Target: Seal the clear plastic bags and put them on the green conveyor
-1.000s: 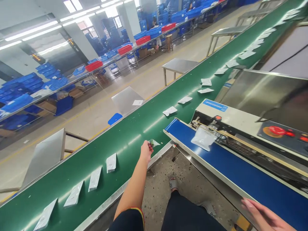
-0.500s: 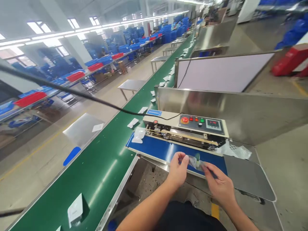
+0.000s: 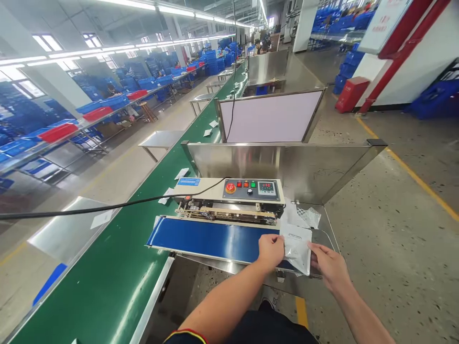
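A white pouch (image 3: 297,246) with small print near its top is stretched between my two hands at the right end of the blue belt (image 3: 215,239). My left hand (image 3: 271,249) pinches its left edge, over the belt. On the pouch's right edge, my right hand (image 3: 328,263) has its fingers closed. Just behind the belt stands the sealing machine (image 3: 211,188), with a red knob, lit buttons and a red number display. More clear and white bags (image 3: 310,217) lie behind the pouch, beside the machine's right end.
A green conveyor (image 3: 118,253) runs along the left with white pouches (image 3: 181,173) on it. A black cable (image 3: 143,203) crosses above it. Metal panels (image 3: 251,162) stand behind the machine. Beyond the conveyor are metal tables (image 3: 161,138).
The small clear bag between my hands is gone from there; a larger white pouch is held now. The view has turned right, and the pouch on the blue belt's left end has moved off leftward.
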A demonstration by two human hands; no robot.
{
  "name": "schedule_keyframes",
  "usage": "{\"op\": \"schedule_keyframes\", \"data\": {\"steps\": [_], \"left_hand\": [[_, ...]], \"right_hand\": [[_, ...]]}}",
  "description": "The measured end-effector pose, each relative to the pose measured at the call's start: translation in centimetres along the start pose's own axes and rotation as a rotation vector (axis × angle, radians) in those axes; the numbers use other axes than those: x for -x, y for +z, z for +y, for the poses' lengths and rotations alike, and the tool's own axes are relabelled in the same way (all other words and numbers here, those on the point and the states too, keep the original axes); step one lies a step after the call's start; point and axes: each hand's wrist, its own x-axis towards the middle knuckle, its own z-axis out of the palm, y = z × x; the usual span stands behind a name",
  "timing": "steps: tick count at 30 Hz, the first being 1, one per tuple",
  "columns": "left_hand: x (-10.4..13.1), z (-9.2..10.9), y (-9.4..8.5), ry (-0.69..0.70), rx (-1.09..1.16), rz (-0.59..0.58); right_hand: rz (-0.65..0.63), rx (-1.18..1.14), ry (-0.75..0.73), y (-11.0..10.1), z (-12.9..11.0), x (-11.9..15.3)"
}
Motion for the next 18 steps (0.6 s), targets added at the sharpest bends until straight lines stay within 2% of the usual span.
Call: {"op": "schedule_keyframes", "data": {"steps": [4, 7, 13, 16, 18], "left_hand": [[-2.4, -0.5, 1.0, -0.187, 0.114, 0.108], [-3.3, -1.4, 0.1, -0.252, 0.183, 0.157], [-3.2, -2.7, -4.5, -0.139, 0.136, 0.2], [-2.0, -3.3, -7.4, -0.073, 0.14, 0.195], [-0.3, -4.5, -9.6, -0.037, 0.184, 0.227]], "right_hand": [[-0.033, -0.033, 0.13, 0.8, -1.4, -2.9], [-0.072, -0.02, 0.181, 2.6, -1.8, -3.8], [-0.187, 0.031, 0.202, 7.2, -1.3, -3.4], [-0.208, 0.071, 0.194, 8.8, -1.6, -2.3], [-0.191, 0.101, 0.18, 9.0, -1.7, -1.2]]}}
